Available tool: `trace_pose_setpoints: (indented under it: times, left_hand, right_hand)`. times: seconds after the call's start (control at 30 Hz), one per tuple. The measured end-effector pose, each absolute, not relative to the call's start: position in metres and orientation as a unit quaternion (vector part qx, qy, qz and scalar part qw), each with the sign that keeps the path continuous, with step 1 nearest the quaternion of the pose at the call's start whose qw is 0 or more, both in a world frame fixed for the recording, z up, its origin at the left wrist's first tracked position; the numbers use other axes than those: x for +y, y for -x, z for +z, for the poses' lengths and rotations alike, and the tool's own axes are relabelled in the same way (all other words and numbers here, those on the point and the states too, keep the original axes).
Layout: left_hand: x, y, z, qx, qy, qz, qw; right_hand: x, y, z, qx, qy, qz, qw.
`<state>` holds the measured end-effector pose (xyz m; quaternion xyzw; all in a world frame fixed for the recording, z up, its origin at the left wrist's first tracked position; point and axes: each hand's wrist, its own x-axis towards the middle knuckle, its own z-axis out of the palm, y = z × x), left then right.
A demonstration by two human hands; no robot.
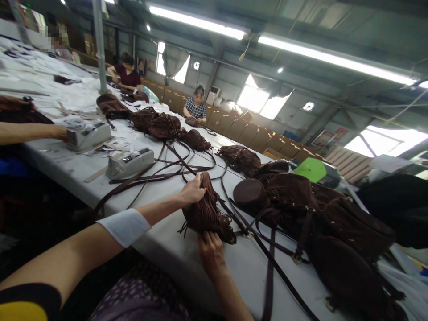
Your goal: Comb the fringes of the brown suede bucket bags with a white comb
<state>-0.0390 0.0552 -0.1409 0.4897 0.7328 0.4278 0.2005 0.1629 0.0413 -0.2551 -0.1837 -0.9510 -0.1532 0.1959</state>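
A dark brown fringed bag is tilted over the near edge of the white table, between my two hands. My left hand grips its upper left side, thumb on top and the other fingers mostly hidden. From below, my right hand has its fingers curled against the lower edge, their tips out of sight behind the fringe. A long brown strap with a metal buckle runs beside the bag toward the lower right. Around my left forearm is a white band.
More brown bags are heaped on the right, and others lie farther back. Two tape dispensers stand at left, another person's hand by the farther one. Loose straps cross the table. Co-workers sit along the far side.
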Motion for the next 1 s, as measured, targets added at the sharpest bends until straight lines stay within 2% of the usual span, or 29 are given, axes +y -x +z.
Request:
trace_pose_setpoints:
  times: [0.17, 0.4, 0.67, 0.77, 0.87, 1.0]
  left_hand:
    - [0.058, 0.055, -0.152, 0.741, -0.500, 0.406, 0.191]
    - [0.071, 0.074, -0.158, 0.757, -0.502, 0.390, 0.149]
    - [0.038, 0.069, -0.201, 0.788, -0.502, 0.346, 0.083]
    - [0.012, 0.049, -0.207, 0.762, -0.564, 0.319, -0.012]
    - [-0.009, 0.030, -0.214, 0.650, -0.702, 0.250, -0.148]
    - [-0.020, 0.024, -0.240, 0.597, -0.767, 0.175, -0.155]
  right_hand:
    - [0.058, -0.138, -0.263, -0.962, 0.230, -0.088, 0.116]
    - [0.059, -0.139, -0.234, -0.973, 0.219, 0.057, 0.030]
    - [-0.002, -0.160, -0.227, -0.945, 0.194, 0.264, 0.019]
    - [-0.018, -0.159, -0.238, -0.948, 0.218, 0.229, -0.022]
    - [-0.030, -0.155, -0.248, -0.951, 0.237, 0.182, -0.074]
    - [-0.044, -0.153, -0.254, -0.945, 0.259, 0.175, -0.096]
